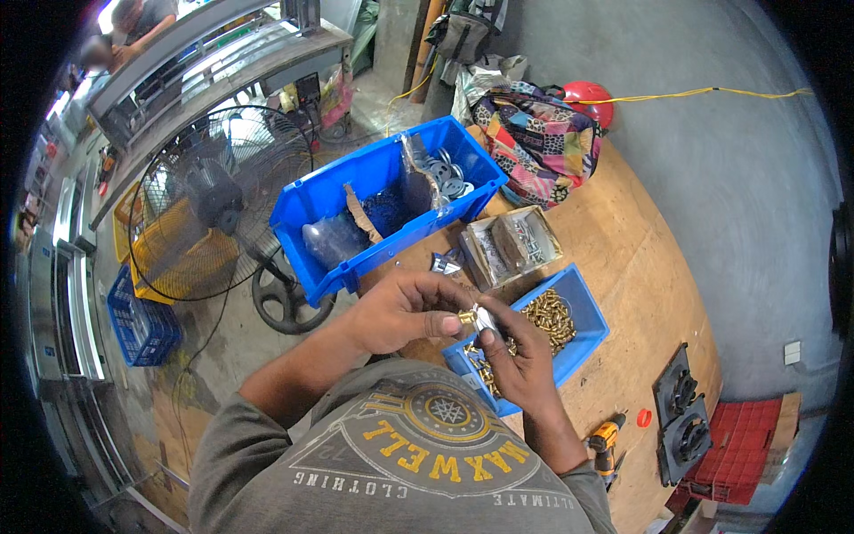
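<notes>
My left hand (pixel 400 311) pinches a small brass fitting (pixel 466 316) at chest height; right hand (pixel 516 351) holds a small silvery metal part (pixel 481 319) against it, over the blue bin of brass pieces (pixel 583 307). Prob light, rigid, slick – grip by fingertips on its sides

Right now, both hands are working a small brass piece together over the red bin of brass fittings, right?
Not quite: the bin of brass fittings is blue, not red, as the head view shows. The left hand and right hand do hold the small brass piece over it.
</notes>
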`<control>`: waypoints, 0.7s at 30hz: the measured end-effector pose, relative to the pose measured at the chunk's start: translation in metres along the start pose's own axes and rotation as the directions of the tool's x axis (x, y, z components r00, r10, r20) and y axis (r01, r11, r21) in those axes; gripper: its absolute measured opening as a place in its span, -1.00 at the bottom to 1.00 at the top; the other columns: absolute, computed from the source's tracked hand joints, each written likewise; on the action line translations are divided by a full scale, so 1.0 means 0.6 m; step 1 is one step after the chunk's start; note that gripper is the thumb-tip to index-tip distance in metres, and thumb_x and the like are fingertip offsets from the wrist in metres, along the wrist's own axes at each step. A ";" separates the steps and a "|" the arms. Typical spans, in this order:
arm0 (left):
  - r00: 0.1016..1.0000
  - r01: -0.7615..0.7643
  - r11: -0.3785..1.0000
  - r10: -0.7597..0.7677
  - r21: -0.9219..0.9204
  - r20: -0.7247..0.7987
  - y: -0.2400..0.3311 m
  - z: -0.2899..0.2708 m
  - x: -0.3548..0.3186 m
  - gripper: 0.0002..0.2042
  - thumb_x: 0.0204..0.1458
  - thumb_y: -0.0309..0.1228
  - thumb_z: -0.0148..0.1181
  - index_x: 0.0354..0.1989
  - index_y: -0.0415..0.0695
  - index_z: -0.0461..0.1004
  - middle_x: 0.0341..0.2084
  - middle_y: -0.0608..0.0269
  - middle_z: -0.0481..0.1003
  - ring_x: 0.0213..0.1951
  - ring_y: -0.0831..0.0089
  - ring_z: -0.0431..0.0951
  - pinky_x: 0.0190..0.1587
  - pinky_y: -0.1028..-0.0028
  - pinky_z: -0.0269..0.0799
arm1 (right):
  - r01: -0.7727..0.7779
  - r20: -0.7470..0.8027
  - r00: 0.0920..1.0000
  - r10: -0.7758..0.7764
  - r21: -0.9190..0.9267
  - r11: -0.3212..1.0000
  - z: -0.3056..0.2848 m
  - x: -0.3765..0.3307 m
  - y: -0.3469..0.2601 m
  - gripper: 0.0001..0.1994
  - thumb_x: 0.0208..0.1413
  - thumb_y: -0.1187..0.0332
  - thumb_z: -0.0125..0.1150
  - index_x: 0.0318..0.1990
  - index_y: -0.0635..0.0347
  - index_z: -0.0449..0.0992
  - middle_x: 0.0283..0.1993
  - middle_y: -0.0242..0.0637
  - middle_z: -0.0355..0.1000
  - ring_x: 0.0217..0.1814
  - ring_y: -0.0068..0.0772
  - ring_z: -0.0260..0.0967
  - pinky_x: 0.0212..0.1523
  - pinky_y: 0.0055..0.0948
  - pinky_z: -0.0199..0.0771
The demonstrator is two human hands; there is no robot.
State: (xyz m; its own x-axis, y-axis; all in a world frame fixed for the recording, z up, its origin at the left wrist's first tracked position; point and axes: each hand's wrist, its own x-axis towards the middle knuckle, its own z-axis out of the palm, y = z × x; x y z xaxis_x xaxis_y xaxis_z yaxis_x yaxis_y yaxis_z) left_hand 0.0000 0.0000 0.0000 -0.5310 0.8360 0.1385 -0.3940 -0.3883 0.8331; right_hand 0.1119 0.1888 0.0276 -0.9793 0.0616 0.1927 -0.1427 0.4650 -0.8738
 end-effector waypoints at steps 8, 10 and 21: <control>0.999 -0.044 0.988 0.048 0.147 -0.020 -0.004 0.022 -0.001 -0.63 0.09 -0.50 0.28 0.07 -0.26 0.41 -0.20 0.18 0.56 -0.11 0.50 0.55 0.01 0.48 0.44 | -0.052 -0.012 0.999 0.052 -0.008 0.999 -0.002 0.005 -0.004 -0.80 0.17 0.32 0.22 -0.19 0.26 0.59 -0.27 -0.11 0.56 -0.22 -0.16 0.53 -0.20 -0.31 0.45; 0.998 0.056 0.987 -0.058 0.150 0.007 0.004 0.019 -0.007 -0.57 0.07 -0.50 0.30 0.12 -0.21 0.36 -0.19 0.18 0.56 -0.11 0.49 0.55 -0.01 0.48 0.45 | -0.032 -0.021 0.999 0.032 0.009 0.999 -0.002 0.006 -0.004 -0.81 0.17 0.32 0.22 -0.21 0.26 0.59 -0.29 -0.12 0.56 -0.24 -0.16 0.52 -0.22 -0.30 0.44; 0.999 -0.041 0.999 0.041 -0.009 -0.013 -0.022 0.024 -0.007 -0.55 -0.07 -0.53 0.42 0.02 -0.29 0.43 -0.19 0.05 0.59 -0.11 0.37 0.59 -0.05 0.42 0.50 | 0.187 -0.039 0.981 -0.188 -0.014 0.982 0.003 0.006 0.004 -0.88 0.11 0.40 0.24 -0.24 0.24 0.58 -0.38 -0.15 0.50 -0.31 -0.09 0.44 -0.24 -0.26 0.36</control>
State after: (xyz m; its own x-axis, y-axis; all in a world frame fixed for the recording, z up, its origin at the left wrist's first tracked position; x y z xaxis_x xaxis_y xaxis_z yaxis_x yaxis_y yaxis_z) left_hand 0.0186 0.0071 -0.0040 -0.5567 0.8140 0.1655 -0.3782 -0.4258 0.8220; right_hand 0.1079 0.1885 0.0253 -0.9288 0.0081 0.3706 -0.3213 0.4805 -0.8160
